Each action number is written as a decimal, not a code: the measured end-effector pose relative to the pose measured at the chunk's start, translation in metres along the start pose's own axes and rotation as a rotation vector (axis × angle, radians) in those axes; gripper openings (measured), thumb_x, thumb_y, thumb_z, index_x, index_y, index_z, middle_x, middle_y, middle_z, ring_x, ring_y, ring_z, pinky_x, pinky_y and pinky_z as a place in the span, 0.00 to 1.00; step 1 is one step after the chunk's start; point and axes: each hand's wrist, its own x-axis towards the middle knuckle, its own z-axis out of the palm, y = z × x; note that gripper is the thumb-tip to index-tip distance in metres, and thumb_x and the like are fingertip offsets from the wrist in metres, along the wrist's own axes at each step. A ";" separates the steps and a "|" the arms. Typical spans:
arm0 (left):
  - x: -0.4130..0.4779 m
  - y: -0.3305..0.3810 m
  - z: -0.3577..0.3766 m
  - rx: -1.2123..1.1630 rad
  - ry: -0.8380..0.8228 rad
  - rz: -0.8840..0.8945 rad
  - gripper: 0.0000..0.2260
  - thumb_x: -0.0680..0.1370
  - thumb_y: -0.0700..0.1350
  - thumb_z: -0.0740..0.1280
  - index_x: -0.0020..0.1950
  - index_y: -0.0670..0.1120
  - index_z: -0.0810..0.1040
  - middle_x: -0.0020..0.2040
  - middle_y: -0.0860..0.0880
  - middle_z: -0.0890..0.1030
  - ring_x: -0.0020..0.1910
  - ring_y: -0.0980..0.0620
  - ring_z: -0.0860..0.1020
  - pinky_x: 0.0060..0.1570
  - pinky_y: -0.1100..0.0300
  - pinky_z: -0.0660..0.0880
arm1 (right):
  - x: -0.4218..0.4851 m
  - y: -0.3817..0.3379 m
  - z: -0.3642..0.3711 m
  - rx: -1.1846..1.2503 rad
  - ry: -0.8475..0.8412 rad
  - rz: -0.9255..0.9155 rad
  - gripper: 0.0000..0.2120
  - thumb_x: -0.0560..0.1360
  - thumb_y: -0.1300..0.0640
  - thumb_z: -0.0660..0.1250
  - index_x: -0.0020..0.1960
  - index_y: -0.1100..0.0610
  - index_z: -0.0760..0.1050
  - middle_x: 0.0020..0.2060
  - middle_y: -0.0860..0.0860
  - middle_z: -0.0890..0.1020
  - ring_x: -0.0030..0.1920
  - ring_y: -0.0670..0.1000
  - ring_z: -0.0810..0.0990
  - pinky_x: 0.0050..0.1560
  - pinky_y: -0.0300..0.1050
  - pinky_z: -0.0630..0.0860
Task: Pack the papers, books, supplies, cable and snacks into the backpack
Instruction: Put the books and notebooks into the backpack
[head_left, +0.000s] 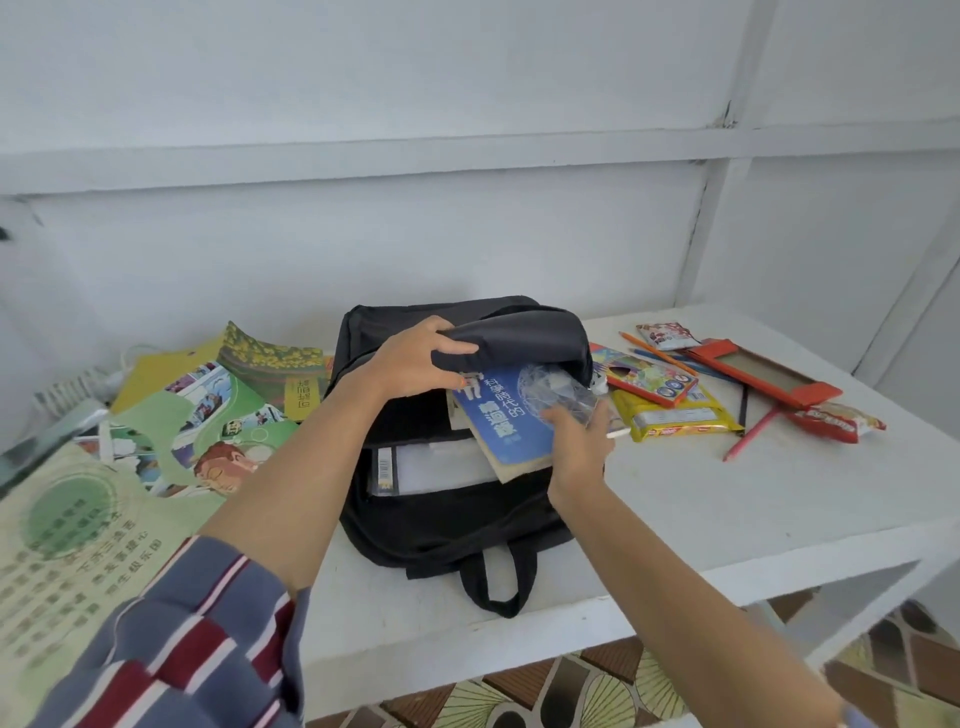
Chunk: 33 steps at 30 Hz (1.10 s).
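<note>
Light was bright, even and diffuse; soft shadow under backpack (457, 525). Edges bowed by wide angle; sleeve (197, 634) and near papers (67, 551) blurred.

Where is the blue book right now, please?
In the head view, the blue book sticks out of the open black backpack at centre, under the flap the left hand grips, beside the right hand holding a clear bag.

The backpack (457, 519) is black matt cloth, and the sleeve (197, 639) is checked cloth. The book (506, 421) has a smooth blue paper cover with a slight sheen, the bag (558, 389) on it is clear, crinkled, glinting plastic, and the papers (208, 410) are printed, fairly glossy sheets. The yellow packet (675, 418) and red packet (831, 421) are shiny plastic film, the box (763, 371) looks like matt card, and the table (727, 509) is white, matt and slightly rough.
</note>
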 end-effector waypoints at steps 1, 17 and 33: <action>0.000 0.000 -0.001 -0.001 -0.002 -0.005 0.20 0.72 0.47 0.72 0.64 0.52 0.76 0.65 0.51 0.68 0.63 0.52 0.69 0.62 0.58 0.65 | 0.002 0.000 0.003 -0.174 -0.061 0.039 0.42 0.73 0.61 0.67 0.77 0.46 0.45 0.75 0.53 0.52 0.67 0.55 0.64 0.57 0.44 0.66; -0.001 -0.004 -0.001 -0.129 -0.032 -0.043 0.21 0.69 0.45 0.75 0.61 0.53 0.78 0.60 0.55 0.68 0.62 0.53 0.69 0.64 0.55 0.66 | 0.028 -0.026 -0.047 -1.366 -0.672 -0.830 0.18 0.70 0.52 0.73 0.59 0.44 0.78 0.70 0.47 0.68 0.70 0.50 0.63 0.71 0.49 0.57; -0.002 0.001 -0.003 -0.145 -0.015 -0.056 0.21 0.68 0.45 0.75 0.60 0.53 0.79 0.59 0.57 0.68 0.61 0.54 0.69 0.64 0.55 0.66 | 0.057 0.013 0.006 -1.195 -0.343 -0.954 0.11 0.74 0.56 0.68 0.56 0.53 0.81 0.60 0.58 0.79 0.62 0.59 0.75 0.65 0.52 0.67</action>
